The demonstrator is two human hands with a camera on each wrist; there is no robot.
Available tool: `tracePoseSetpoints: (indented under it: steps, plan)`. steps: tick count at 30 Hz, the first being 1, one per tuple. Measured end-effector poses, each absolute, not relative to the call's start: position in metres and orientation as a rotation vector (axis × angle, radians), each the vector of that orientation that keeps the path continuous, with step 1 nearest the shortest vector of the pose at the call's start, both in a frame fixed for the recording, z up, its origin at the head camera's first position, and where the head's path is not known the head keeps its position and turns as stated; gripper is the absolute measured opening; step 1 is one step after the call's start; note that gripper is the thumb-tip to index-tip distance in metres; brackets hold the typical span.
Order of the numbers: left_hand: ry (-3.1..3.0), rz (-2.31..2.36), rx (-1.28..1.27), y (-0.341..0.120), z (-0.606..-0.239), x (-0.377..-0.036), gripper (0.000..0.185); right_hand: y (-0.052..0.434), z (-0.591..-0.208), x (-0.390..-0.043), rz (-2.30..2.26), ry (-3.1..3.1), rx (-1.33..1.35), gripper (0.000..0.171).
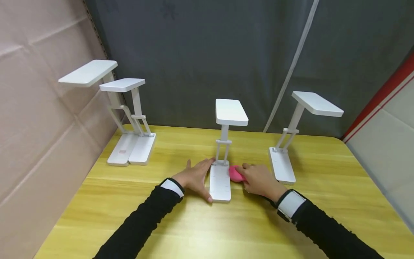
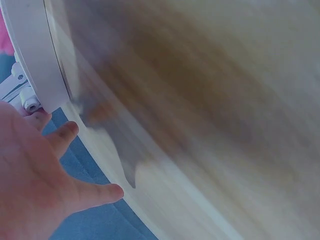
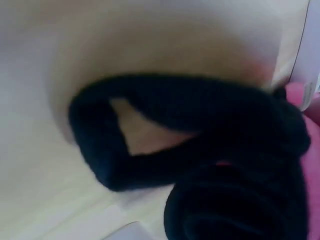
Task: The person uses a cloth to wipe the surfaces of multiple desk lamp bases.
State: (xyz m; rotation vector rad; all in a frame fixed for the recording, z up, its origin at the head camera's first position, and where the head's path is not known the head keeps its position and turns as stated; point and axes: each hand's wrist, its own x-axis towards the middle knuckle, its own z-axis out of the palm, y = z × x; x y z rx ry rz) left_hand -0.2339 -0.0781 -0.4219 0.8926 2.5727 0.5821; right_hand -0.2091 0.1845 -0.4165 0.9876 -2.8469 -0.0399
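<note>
Left hand [image 1: 194, 178] is lying flat, fingers straight, against the middle lamp's base [image 1: 220, 181] on the counter [image 1: 129, 201]; right hand [image 1: 260, 180] is gripping a pink cloth [image 1: 236, 174], touching the base's right edge.

Both arms wore black knitted sleeves [image 1: 145, 219]. A white band [image 1: 291, 203] with a dark strap circled each wrist, below bare hands.

**Head view clear, wrist feeds smeared**

From my head view I get even, soft light and a sharp picture, with faint shadows under the lamps [image 1: 226, 144]; straight lines bow toward 3 and 9 o'clock. My left wrist feed streaks with motion blur. My right wrist feed is dim and unfocused.
</note>
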Motion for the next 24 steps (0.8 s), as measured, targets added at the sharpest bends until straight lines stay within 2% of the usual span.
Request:
tracePoseSetpoints:
  steps: [10, 13, 19, 24]
  plan:
    - [2.551, 0.587, 0.881, -0.079, -0.422, -0.233, 0.143, 0.206, -0.398, -0.178, 0.058, -2.818, 1.402, 0.052]
    - [2.553, 0.588, 0.877, -0.08, -0.422, -0.234, 0.142, 0.208, -0.391, -0.188, 0.124, -2.861, 1.279, 0.05]
    - [2.563, 0.595, 0.871, -0.081, -0.422, -0.233, 0.142, 0.197, -0.401, -0.225, 0.086, -2.937, 0.779, 0.046]
    - [2.554, 0.598, 0.88, -0.08, -0.422, -0.233, 0.142, 0.181, -0.414, -0.235, 0.005, -2.981, 0.718, 0.048]
